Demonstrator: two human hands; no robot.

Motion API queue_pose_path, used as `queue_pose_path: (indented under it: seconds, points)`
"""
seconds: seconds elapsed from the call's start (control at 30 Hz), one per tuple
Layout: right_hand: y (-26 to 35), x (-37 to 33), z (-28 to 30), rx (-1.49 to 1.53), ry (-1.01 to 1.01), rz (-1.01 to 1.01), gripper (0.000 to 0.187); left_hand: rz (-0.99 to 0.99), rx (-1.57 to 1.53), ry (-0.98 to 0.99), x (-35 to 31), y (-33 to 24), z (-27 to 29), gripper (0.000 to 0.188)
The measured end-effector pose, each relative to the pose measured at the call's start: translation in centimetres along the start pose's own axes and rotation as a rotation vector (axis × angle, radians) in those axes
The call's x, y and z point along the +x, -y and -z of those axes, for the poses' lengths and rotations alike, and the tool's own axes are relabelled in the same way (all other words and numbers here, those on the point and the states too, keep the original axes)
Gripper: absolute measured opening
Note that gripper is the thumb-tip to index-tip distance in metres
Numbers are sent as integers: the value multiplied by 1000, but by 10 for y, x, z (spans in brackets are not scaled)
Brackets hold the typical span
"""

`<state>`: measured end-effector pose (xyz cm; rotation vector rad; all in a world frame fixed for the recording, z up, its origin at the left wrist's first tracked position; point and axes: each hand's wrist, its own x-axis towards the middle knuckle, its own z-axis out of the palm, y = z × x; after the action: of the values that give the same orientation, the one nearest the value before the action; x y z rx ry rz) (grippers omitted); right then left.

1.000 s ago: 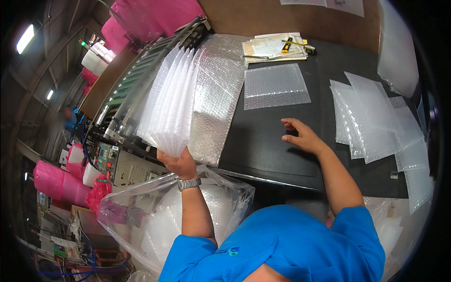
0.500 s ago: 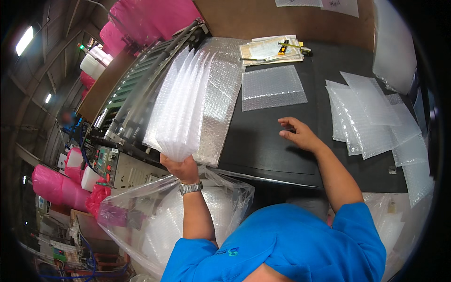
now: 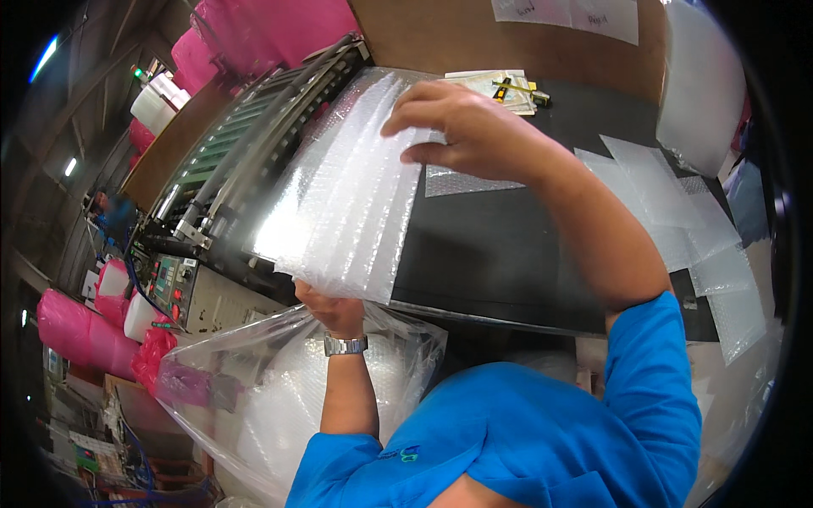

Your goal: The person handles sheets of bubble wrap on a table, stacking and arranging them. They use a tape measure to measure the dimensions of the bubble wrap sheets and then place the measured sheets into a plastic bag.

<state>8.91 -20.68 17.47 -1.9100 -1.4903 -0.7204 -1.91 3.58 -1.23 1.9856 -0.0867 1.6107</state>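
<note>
Bubble bags (image 3: 351, 195) fan at the left of the table (image 3: 474, 262), near ends clamped in the left hand (image 3: 330, 311), its fingers mostly hidden; the right hand (image 3: 453, 129) arches over them, fingers parted, contact unclear, partly covering a lone bag (image 3: 466, 184). Far sheets (image 3: 566, 19) carry handwriting.

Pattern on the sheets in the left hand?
Translucent whitish sheets, dimpled all over with small bubbles; head view.

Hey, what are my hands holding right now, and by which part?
Left hand: a fanned stack of bubble-wrap sheets, by its near end. Right hand: open over the stack; contact unclear.
</note>
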Motion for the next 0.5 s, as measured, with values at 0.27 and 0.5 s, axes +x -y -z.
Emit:
queue_pose_path:
  seconds: [0.27,0.5]
  points:
    - [16,5,-8,-13,332,-2,29,-109,231,82,-12,-6,12,38]
    - [34,16,12,-196,250,-45,32,391,-24,364,-20,-23,-1,75]
